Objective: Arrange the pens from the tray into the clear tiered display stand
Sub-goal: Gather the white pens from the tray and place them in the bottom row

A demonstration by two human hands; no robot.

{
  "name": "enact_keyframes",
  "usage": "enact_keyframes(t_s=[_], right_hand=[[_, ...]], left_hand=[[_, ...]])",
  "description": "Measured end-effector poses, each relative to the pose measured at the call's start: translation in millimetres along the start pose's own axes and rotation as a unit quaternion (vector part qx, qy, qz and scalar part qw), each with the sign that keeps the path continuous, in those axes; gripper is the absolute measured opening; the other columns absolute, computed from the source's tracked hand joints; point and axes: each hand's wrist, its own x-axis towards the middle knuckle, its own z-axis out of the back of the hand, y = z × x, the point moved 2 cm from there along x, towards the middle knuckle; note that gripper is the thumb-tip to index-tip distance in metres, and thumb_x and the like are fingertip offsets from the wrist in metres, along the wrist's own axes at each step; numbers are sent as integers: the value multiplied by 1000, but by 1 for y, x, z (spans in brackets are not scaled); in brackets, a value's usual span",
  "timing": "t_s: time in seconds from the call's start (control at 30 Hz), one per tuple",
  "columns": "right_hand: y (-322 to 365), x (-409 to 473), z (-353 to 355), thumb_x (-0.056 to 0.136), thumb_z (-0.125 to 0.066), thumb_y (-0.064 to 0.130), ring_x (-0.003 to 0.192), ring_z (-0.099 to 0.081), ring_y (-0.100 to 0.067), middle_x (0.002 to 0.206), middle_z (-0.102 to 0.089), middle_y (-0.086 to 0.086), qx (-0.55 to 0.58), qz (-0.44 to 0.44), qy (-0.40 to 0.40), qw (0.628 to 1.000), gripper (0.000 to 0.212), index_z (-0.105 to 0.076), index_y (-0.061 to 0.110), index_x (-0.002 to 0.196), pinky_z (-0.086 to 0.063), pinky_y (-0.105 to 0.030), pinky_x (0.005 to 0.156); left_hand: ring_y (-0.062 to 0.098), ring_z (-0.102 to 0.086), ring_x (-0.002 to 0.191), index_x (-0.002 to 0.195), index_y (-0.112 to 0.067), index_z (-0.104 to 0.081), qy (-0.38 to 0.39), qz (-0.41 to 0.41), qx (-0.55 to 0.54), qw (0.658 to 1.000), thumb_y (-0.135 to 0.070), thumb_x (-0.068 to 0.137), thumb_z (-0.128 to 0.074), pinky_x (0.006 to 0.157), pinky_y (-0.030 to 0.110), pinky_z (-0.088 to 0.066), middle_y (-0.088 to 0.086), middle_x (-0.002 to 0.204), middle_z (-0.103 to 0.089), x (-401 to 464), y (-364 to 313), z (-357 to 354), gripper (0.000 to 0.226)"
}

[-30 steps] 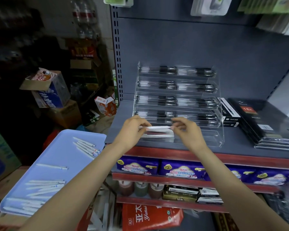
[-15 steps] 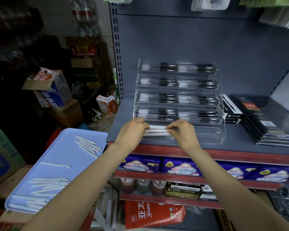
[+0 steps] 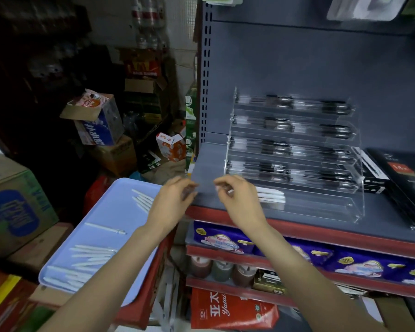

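Observation:
The clear tiered display stand point(image 3: 355, 209) sits on the grey shelf. Its upper tiers hold rows of black pens point(image 3: 292, 149). A few white pens point(image 3: 271, 195) lie in the lowest tier at its left. A light blue tray point(image 3: 101, 212) at lower left carries several white pens point(image 3: 91, 256) in loose groups. My left hand point(image 3: 170, 204) hovers over the tray's right edge with loosely curled fingers, holding nothing. My right hand point(image 3: 237, 200) is just left of the white pens in the stand, fingers loosely curled, empty.
Black boxed goods point(image 3: 403, 183) lie on the shelf right of the stand. The red shelf edge point(image 3: 321, 233) runs below it, with purple packs point(image 3: 225, 240) and bottles point(image 3: 221, 269) underneath. Cardboard boxes point(image 3: 17, 207) crowd the floor at left.
Both hands let go of the white pen in the lowest tier and drew back to the left, away from the stand. The camera view shifted left.

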Motion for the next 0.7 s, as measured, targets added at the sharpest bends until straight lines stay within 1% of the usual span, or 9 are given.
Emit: enact_keyframes(t_s=[0.1, 0.23, 0.33, 0.37, 0.43, 0.5, 0.57, 0.63, 0.7], right_hand=[[27, 9, -44, 91, -50, 4, 80, -52, -8, 100, -59, -2, 5, 11, 50, 999, 26, -66, 10, 110, -35, -5, 73], [49, 18, -116, 89, -48, 1, 86, -59, -20, 106, -60, -10, 17, 12, 109, 994, 26, -65, 7, 109, -43, -23, 84], [47, 29, -173, 91, -47, 4, 98, -58, -30, 110, -57, -15, -9, -24, 165, 986, 26, -61, 4, 113, -46, -39, 90], [43, 32, -189, 92, -46, 4, 102, -57, -32, 112, -56, -16, -23, -42, 180, 983, 26, -60, 4, 114, -45, -41, 90], [33, 40, -216, 92, -46, 5, 110, -54, -33, 119, -53, -16, -55, -76, 189, 978, 31, -56, 5, 122, -44, -41, 93], [22, 47, -237, 94, -47, 8, 116, -49, -31, 126, -50, -14, -85, -105, 193, 972, 38, -49, 8, 132, -45, -40, 95], [12, 52, -253, 94, -47, 10, 119, -47, -31, 128, -48, -14, -121, -125, 200, 964, 41, -45, 8, 135, -45, -40, 95], [5, 56, -269, 93, -47, 8, 120, -46, -33, 127, -49, -15, -152, -133, 210, 957, 38, -48, 7, 131, -44, -42, 96], [0, 58, -280, 93, -47, 8, 121, -44, -32, 126, -50, -14, -178, -142, 222, 948, 35, -50, 7, 127, -45, -42, 95]], left_hand=[[12, -54, 82, 106, -14, -66, 6, 69, 0, 998, -15, 88, -62, 74, 22, -42, 3, 101, -63, -9, 49, 19, 18], [16, -56, 79, 104, -14, -67, 23, 136, 19, 990, -13, 87, -62, 76, 29, -47, 6, 99, -66, -19, 119, 37, 17], [24, -60, 89, 106, -11, -66, 56, 163, 44, 984, -11, 89, -57, 83, 37, -50, 9, 103, -65, -24, 171, 40, 20], [27, -60, 95, 109, -11, -65, 79, 163, 56, 982, -10, 90, -54, 84, 39, -49, 10, 106, -63, -25, 186, 40, 22], [32, -55, 108, 119, -10, -60, 136, 150, 87, 975, -10, 92, -50, 88, 41, -46, 13, 117, -59, -22, 214, 36, 29], [30, -45, 122, 132, -12, -49, 204, 121, 136, 962, -10, 93, -45, 96, 39, -40, 10, 135, -48, -16, 235, 29, 38], [24, -29, 137, 145, -14, -31, 275, 74, 189, 940, -11, 95, -39, 104, 36, -32, 4, 153, -27, -9, 248, 21, 50], [19, -12, 145, 150, -18, -12, 325, 19, 242, 914, -11, 97, -35, 111, 34, -20, -1, 159, -4, -4, 256, 13, 59], [17, -2, 146, 150, -20, -1, 355, -12, 272, 894, -10, 97, -32, 116, 35, -12, -3, 158, 8, -2, 263, 7, 62]])
